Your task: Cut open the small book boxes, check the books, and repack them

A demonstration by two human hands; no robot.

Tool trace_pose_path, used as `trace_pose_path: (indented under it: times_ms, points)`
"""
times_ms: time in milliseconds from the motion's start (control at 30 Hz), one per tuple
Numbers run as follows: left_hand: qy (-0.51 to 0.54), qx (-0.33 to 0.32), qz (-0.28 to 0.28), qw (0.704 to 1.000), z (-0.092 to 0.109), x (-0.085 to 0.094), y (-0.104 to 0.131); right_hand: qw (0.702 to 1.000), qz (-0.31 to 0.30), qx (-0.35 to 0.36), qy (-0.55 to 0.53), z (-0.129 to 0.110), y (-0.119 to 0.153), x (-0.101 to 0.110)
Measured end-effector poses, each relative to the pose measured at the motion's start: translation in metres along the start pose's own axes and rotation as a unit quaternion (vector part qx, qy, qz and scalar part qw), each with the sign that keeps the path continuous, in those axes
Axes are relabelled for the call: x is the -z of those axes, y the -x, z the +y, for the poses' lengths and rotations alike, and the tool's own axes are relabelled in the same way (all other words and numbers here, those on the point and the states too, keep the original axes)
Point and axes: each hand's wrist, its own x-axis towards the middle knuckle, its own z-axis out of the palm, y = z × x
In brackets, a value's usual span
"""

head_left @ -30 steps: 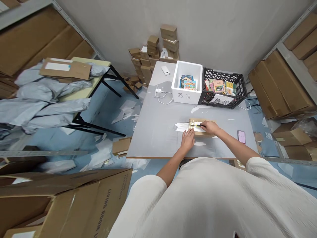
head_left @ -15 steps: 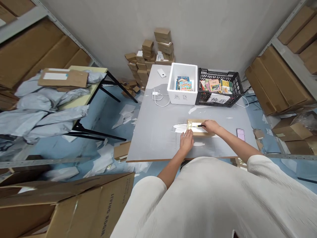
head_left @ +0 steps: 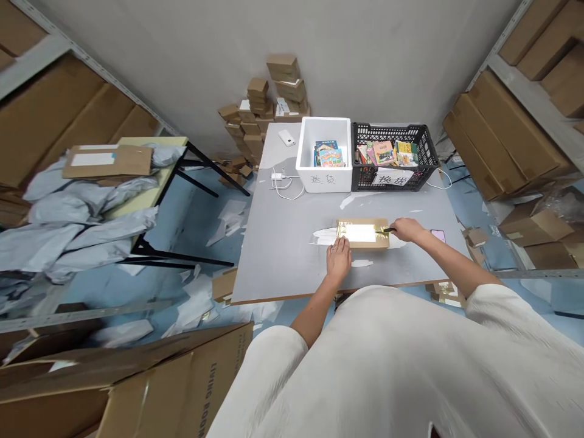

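Observation:
A small cardboard box [head_left: 370, 242] lies flat on the grey table [head_left: 278, 255], with a white label [head_left: 360, 233] and shiny clear tape on its top. My left hand [head_left: 339, 258] presses on the box's near left corner, fingers stretched out over it. Closed around a dark-handled box cutter [head_left: 389, 230], my right hand [head_left: 407, 229] is just past the box's right end. The cutter's tip points left at the tape there; whether the blade touches it is too small to tell. White paper [head_left: 323, 236] lies at the box's left end.
At the table's back stand a white foam bin [head_left: 325, 179] and a black crate [head_left: 387, 178], both holding books. A white charger cable [head_left: 289, 193] and a white device [head_left: 287, 138] lie left; a phone [head_left: 438, 235] lies beyond my right forearm. Grey parcels [head_left: 77, 201] cover the side table.
My right hand has moved the box cutter rightward, from the tape at the label's left to the box's right end. My left hand still presses on the box. The view has shifted slightly.

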Motion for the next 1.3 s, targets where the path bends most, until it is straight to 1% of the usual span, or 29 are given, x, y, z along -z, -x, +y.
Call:
trace_pose_path:
  times_ms: [67,133,200,300,400,467,500,567,633,700,767,833,933,1000,1100,1300]
  points:
    - [-0.005,0.0,-0.003,1.0,0.001,0.0,-0.001,1.0,0.001,-0.008,-0.004,0.02,0.007,-0.006]
    - [-0.01,-0.001,-0.005,1.0,0.002,0.001,0.0,1.0,0.015,-0.006,-0.01,0.038,0.012,-0.013]
    - [-0.013,-0.002,-0.006,1.0,0.002,0.002,0.0,0.999,0.031,-0.001,-0.028,0.053,0.016,-0.018]
    - [-0.02,-0.001,-0.003,1.0,0.004,0.003,-0.001,0.997,0.04,-0.002,-0.069,0.074,0.02,-0.024]
    - [-0.029,0.012,-0.004,1.0,0.008,0.006,-0.007,0.993,0.048,-0.015,-0.11,0.095,0.026,-0.032]
    - [-0.035,0.019,-0.006,0.999,0.014,0.007,-0.015,0.987,0.06,-0.015,-0.151,0.104,0.032,-0.04]
    - [-0.037,0.011,-0.009,0.999,0.017,0.008,-0.02,0.982,0.065,-0.009,-0.175,0.107,0.035,-0.045]
    - [-0.037,-0.028,-0.023,0.999,0.026,0.01,-0.031,0.972,0.071,0.004,-0.225,0.106,0.041,-0.057]
    - [-0.034,-0.077,-0.049,0.995,0.036,0.012,-0.045,0.961,0.077,0.013,-0.266,0.101,0.044,-0.068]
    - [-0.035,-0.105,-0.084,0.99,0.046,0.014,-0.059,0.95,0.091,0.016,-0.297,0.095,0.044,-0.079]
    - [-0.039,-0.109,-0.126,0.985,0.055,0.015,-0.073,0.938,0.105,0.013,-0.329,0.09,0.042,-0.088]
    - [-0.052,-0.098,-0.157,0.981,0.061,0.016,-0.084,0.924,0.115,0.005,-0.364,0.087,0.039,-0.095]
    - [-0.075,-0.085,-0.167,0.979,0.066,0.013,-0.093,0.903,0.123,-0.002,-0.411,0.086,0.033,-0.102]
    - [-0.079,-0.086,-0.167,0.979,0.066,0.01,-0.095,0.897,0.126,0.001,-0.424,0.087,0.029,-0.105]
    - [-0.071,-0.084,-0.167,0.98,0.065,0.004,-0.095,0.903,0.119,0.018,-0.412,0.09,0.025,-0.104]
    - [-0.06,-0.092,-0.142,0.984,0.06,-0.008,-0.094,0.931,0.09,0.059,-0.348,0.097,0.012,-0.092]
